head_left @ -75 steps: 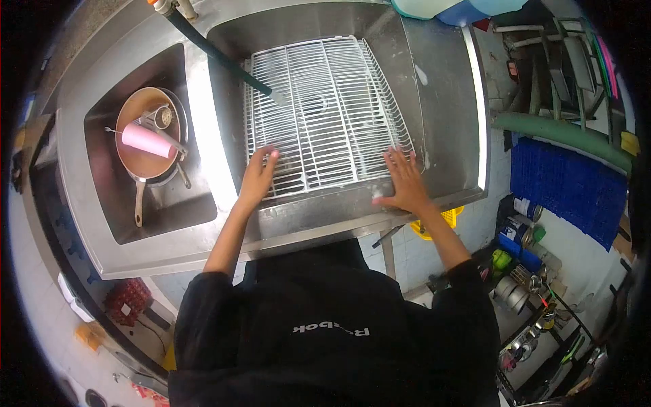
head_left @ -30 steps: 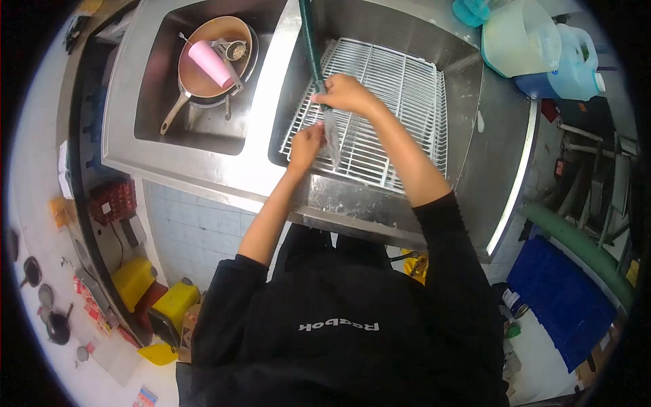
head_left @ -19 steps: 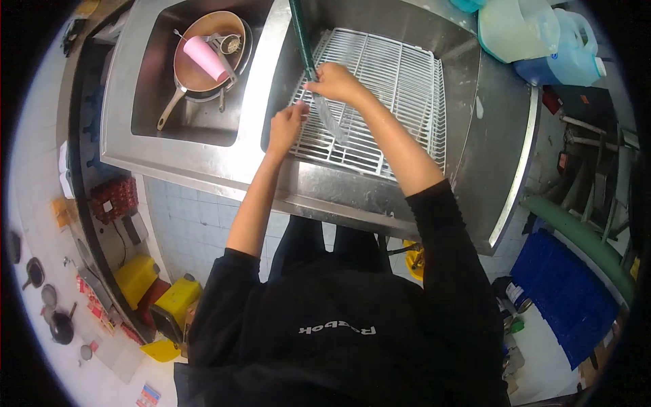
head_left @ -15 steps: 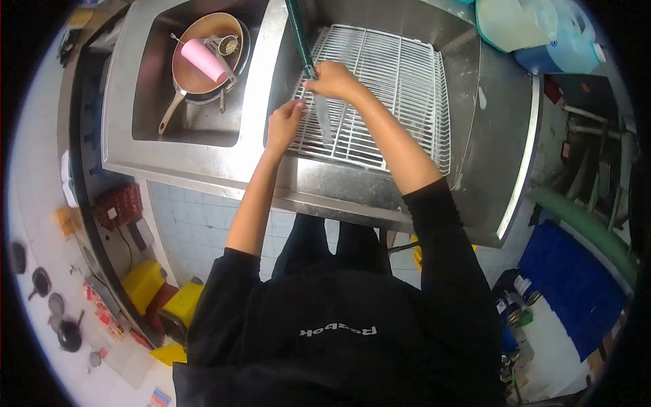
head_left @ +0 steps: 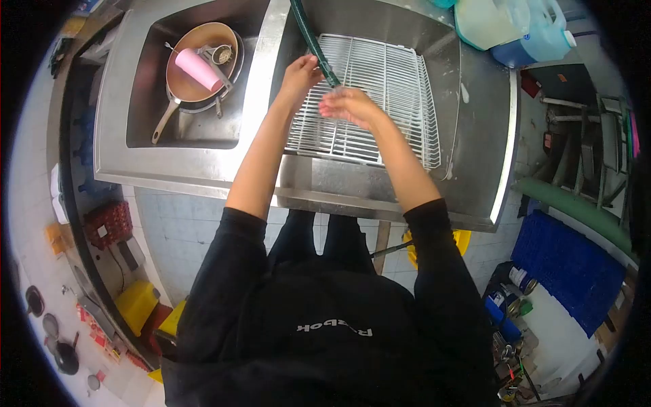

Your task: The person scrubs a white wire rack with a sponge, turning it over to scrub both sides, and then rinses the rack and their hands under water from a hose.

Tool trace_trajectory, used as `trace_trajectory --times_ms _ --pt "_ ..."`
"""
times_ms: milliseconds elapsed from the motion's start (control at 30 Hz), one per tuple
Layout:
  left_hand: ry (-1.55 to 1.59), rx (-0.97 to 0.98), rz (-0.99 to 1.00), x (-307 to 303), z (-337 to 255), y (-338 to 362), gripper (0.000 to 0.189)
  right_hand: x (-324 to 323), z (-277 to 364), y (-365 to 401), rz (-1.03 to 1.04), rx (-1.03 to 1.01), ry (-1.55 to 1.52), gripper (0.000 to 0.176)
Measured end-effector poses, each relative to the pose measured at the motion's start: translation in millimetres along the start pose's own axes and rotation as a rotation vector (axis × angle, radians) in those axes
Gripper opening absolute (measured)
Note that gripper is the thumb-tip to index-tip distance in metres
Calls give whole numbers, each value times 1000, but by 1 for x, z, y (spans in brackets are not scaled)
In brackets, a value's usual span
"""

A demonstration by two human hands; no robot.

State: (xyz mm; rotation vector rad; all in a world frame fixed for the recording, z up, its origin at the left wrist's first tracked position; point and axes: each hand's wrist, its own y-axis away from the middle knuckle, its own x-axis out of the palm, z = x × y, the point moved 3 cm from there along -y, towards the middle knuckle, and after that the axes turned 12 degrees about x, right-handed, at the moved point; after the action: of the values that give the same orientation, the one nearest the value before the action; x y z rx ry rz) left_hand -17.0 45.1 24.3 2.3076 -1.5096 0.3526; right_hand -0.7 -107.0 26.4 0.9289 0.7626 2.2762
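A dark green hose [head_left: 313, 45] comes down from the top of the view into the right sink basin [head_left: 380, 15], its end above a white wire rack [head_left: 390, 88]. My left hand [head_left: 296, 80] is beside the hose, fingers loosely bent and apart, fingertips right at its left edge. Just under the hose's end is my right hand [head_left: 352, 108], its fingers stretched out to the left over the rack. The rack lies in the basin with its bars partly hidden behind both hands.
In the left basin [head_left: 140, 112] a brown frying pan [head_left: 178, 83] holds a pink cup [head_left: 198, 70] and a small strainer [head_left: 222, 54]. Large plastic jugs [head_left: 542, 42] stand at the back right. A raised steel edge [head_left: 505, 163] bounds the sink's right side.
The hose end has swung right and toward me. My right hand has let go of the hose and opened below its end; my left hand has moved up beside the hose.
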Motion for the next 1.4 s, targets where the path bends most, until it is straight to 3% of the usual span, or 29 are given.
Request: trace_trajectory --times_ms 167,267,367,467,633,800,900,1100,1300,1400 --pt "73 -77 50 28 -21 7 26 -38 -37 12 -110 128 -238 36" --pt "69 -111 79 26 -30 6 24 -70 -53 38 -106 226 73 34" --pt "1 -153 128 19 -37 9 24 -112 -73 43 -147 180 394 31" --pt "15 -171 133 19 -38 8 22 -87 -49 72 -338 346 261 27" --pt "-1 -169 200 10 -39 3 24 -87 -47 57 -353 248 404 27" --pt "29 -192 257 13 -50 8 22 -61 -49 36 -190 219 188 33" --pt "47 -188 255 16 -46 5 21 -26 -28 49 -209 239 187 36" --pt "33 -207 281 13 -55 11 22 -24 -32 45 -12 307 104 37" --pt "-5 -224 292 13 -61 14 24 -41 -47 64 -42 474 300 26" --pt "9 -206 277 16 -52 9 25 -55 -43 77 -85 453 543 22"
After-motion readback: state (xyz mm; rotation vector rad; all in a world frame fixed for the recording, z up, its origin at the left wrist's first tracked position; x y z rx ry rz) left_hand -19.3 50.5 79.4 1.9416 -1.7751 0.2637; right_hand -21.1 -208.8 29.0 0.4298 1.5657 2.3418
